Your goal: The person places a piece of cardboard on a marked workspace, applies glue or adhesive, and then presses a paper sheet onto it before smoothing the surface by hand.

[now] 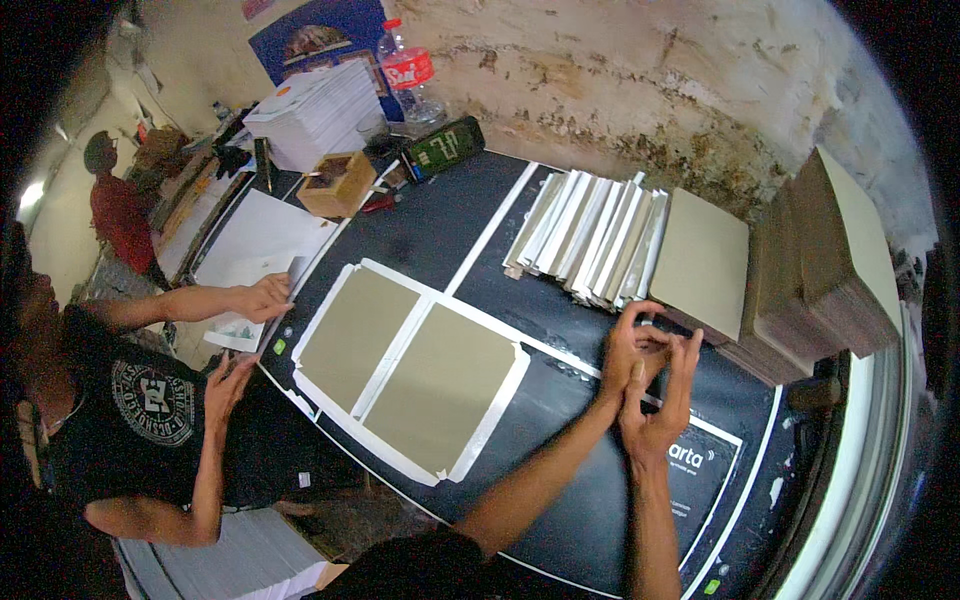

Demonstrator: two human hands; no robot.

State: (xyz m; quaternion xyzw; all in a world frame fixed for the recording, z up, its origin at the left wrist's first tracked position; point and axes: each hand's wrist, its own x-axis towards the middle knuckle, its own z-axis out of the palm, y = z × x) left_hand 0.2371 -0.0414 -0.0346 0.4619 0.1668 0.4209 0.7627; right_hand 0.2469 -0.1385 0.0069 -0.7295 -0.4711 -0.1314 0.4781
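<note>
My left hand (628, 352) and my right hand (660, 415) are raised close together above the right side of the dark table. The left has its fingers curved and apart; the right has its fingers stretched upward. I see nothing held in either, though the space between the palms is partly hidden. Just beyond them is a stack of grey-brown boards (703, 250), with a bundle of board and paper strips (590, 235) beside it. Left of my arms lies a book cover (440, 370): two grey boards on a white sheet, its edges folded over, with a narrow strip between.
Tall board stacks (850, 260) stand at the right. A co-worker (150, 400) at the left handles white paper (265, 240). Farther back are a wooden box (338, 185), a dark green box (442, 148), a paper stack (315, 115) and a plastic bottle (408, 75).
</note>
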